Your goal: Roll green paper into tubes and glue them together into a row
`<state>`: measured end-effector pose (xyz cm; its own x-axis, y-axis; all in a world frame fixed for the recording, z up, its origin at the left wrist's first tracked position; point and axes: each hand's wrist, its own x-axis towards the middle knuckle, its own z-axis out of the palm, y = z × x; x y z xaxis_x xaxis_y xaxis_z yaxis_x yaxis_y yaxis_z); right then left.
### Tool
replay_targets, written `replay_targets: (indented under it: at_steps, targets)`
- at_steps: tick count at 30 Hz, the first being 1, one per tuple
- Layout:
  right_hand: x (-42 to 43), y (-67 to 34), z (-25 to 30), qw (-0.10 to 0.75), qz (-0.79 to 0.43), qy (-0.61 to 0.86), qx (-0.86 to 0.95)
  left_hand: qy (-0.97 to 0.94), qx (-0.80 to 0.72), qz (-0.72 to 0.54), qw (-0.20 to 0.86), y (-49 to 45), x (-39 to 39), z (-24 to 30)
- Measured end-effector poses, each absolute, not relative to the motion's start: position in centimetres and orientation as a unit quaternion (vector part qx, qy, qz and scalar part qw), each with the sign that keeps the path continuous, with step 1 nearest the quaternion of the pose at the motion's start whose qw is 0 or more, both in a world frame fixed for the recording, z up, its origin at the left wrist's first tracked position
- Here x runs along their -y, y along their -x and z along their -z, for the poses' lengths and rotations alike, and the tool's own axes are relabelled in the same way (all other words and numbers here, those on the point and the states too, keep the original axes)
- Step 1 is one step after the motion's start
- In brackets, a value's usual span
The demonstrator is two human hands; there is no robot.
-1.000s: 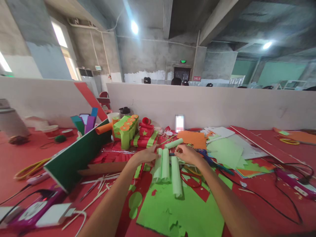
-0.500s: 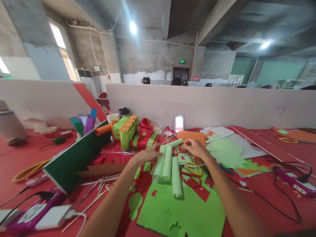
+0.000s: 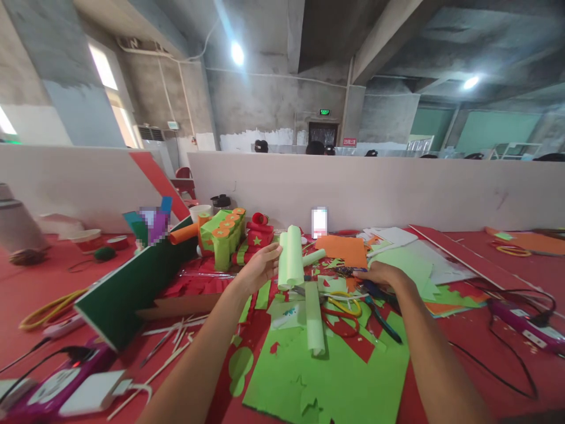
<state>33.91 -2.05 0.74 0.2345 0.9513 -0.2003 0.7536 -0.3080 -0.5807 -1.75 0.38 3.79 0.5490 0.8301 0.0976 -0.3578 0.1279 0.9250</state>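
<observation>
My left hand (image 3: 260, 266) holds two joined pale green paper rolls (image 3: 291, 259) upright above the worktable, fingers closed on their left side. Another pale green roll (image 3: 315, 318) lies below them on a bright green sheet (image 3: 326, 374), and a further one (image 3: 314, 257) lies behind. My right hand (image 3: 383, 275) pinches a dark tool that looks like pliers (image 3: 382, 321), with blue and teal handles; the fingers partly hide its middle. Scissors with red and yellow handles (image 3: 342, 312) lie between the hands among paper scraps.
Green and orange paper models (image 3: 227, 232) and red rolls (image 3: 260, 234) stand at left behind a dark green board (image 3: 132, 294). Purple power strips (image 3: 527, 327) with cables lie at both sides. Paper sheets (image 3: 404, 265) are stacked at right. A white partition (image 3: 397, 188) closes the back.
My left hand has lifted the two joined rolls off the table and tipped them upright. My right hand has moved right and taken hold of the pliers-like tool, whose handles have swung toward me.
</observation>
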Motion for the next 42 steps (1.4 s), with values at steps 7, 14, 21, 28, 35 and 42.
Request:
replay_targets:
  at_steps: [7,14,21,28,35,42]
  targets:
    - [1.4,-35.0,0.0,0.197,-0.307,0.737,0.569,-0.459,-0.287,-0.455,0.707,1.7,-1.4,-2.7]
    - [1.2,-37.8,-0.4,0.287,-0.295,0.716,0.564,-0.429,-0.340,-0.454,0.703,1.6,-2.0,-2.2]
    - [1.9,-34.2,-2.6,0.546,-0.370,0.503,0.558,-0.463,-0.390,-0.443,0.662,1.5,-1.5,-2.6]
    - [2.1,-29.7,-3.1,0.579,-0.377,0.388,0.609,-0.523,-0.323,-0.414,0.671,1.4,-0.4,-3.6]
    - [2.1,-28.0,-3.1,0.547,-0.284,0.421,0.665,-0.541,-0.293,-0.392,0.684,1.2,-0.1,-3.7]
    - [2.5,-26.8,-3.3,0.516,-0.137,0.497,0.684,-0.545,-0.281,-0.373,0.696,1.1,-0.1,-3.7]
